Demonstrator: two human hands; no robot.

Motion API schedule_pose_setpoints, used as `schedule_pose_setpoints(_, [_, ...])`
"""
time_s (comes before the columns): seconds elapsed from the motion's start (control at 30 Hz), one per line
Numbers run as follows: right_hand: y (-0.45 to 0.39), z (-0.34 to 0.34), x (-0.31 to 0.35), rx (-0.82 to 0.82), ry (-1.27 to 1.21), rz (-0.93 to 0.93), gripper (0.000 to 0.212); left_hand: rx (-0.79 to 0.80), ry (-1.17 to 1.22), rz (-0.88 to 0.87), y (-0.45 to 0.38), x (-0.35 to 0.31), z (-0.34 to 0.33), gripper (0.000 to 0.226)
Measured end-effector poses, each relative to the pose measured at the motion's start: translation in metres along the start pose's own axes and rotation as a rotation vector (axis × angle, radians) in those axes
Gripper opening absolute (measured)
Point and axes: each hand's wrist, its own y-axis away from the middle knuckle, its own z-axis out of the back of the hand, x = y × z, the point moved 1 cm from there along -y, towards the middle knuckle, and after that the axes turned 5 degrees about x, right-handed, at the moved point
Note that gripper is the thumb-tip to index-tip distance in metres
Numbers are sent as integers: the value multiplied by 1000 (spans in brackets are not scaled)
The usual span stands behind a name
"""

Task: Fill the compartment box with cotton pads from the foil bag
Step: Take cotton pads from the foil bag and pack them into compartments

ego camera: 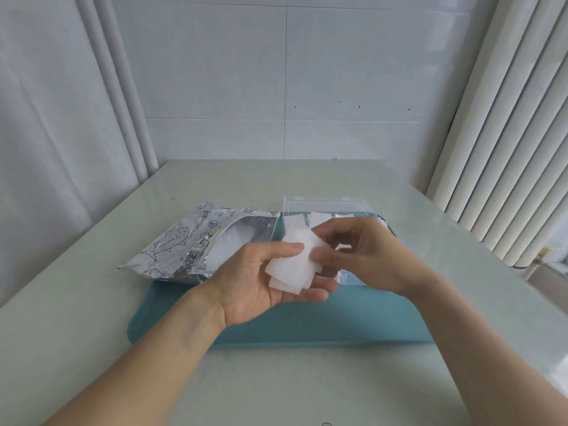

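Resting between both hands (pixel 310 265): cotton pads (pixel 292 265)

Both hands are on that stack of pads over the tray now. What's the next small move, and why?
Probably carry the stack of cotton pads a little forward and lower it into the clear compartment box. The left hand cradles the stack, the right hand pinches its top edge, and both are just in front of the box, which already holds some pads. The foil bag lies open beside it.

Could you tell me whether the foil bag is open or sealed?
Open: the foil bag lies flat with its mouth gaping, showing white pads inside.
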Motion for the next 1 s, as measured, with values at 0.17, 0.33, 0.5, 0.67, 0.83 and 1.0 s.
schedule_pose_setpoints(0.17, [2,-3,2,67,-101,-82,41,-41,-195,67,0,8,-4,21])
schedule_pose_setpoints(0.33, [2,7,3,-19,-195,-117,39,-63,-215,35,1,4,1,17])
schedule_pose_setpoints(0.5, [6,11,8,39,-125,-117,29,-30,-190,-20,0,4,1,21])
schedule_pose_setpoints(0.67, [4,3,8,21,-130,-148,27,-35,-240,-43,-2,7,0,19])
schedule_pose_setpoints(0.83, [5,9,9,-64,-225,-127,20,-52,-280,-22,-2,8,4,12])
schedule_pose_setpoints(1.0, [1,16,6,-241,-425,-65,25,-213,-208,-10,-5,7,8,37])
